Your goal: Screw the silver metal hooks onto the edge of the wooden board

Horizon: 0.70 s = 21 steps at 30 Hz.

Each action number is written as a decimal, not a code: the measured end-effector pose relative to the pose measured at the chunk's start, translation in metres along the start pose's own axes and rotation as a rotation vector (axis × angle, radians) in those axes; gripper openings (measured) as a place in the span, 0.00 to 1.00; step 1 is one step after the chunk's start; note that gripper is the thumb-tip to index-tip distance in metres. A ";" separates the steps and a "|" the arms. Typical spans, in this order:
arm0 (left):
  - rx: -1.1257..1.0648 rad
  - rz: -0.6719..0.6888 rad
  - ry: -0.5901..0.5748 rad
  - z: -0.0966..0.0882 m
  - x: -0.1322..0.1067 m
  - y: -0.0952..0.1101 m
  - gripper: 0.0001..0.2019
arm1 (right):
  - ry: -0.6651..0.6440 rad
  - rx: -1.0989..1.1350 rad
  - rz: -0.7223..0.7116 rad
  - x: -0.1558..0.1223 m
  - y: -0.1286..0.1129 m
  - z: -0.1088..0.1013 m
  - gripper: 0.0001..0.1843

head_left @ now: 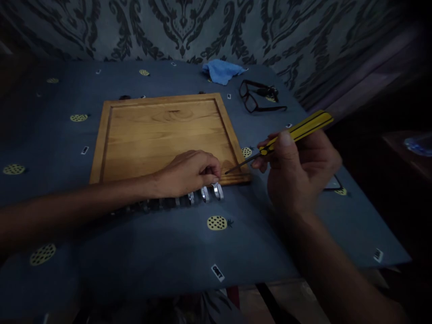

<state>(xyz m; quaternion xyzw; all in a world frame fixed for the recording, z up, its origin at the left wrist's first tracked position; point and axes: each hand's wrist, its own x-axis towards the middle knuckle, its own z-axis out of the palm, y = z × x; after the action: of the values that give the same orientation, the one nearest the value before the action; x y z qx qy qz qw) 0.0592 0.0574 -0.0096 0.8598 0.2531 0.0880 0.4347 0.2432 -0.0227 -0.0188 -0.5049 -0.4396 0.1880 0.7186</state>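
Observation:
My right hand [297,168] is closed round a yellow-and-black screwdriver [297,130], whose dark tip points left toward the front right corner of a wooden board [162,135]. My left hand [189,173] rests at the board's front edge with its fingers curled and pinched; what they hold is too small to make out. Just below that hand lies a row of metal hooks [202,194] on a dark strip, along the board's front edge. The screwdriver tip ends a short way from my left fingertips.
The blue patterned tablecloth [202,243] covers the table. A blue cloth [221,70] lies at the back. Black glasses [258,96] sit right of the board. A dark flat object [332,183] lies behind my right hand. Patterned fabric hangs behind the table.

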 end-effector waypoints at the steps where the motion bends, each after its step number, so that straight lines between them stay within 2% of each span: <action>1: 0.001 -0.005 0.000 0.000 0.000 0.000 0.04 | 0.003 0.000 0.000 0.000 0.000 0.000 0.15; 13: 0.059 0.030 -0.049 -0.007 -0.003 0.005 0.05 | -0.009 -0.039 -0.045 0.001 0.001 0.000 0.18; 21: -0.068 -0.057 -0.058 -0.009 0.002 0.006 0.05 | 0.043 -0.004 -0.058 0.000 0.000 0.002 0.19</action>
<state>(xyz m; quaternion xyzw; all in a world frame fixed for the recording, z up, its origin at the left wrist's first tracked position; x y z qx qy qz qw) 0.0590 0.0621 0.0004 0.8392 0.2618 0.0591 0.4730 0.2419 -0.0218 -0.0186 -0.4975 -0.4389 0.1553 0.7319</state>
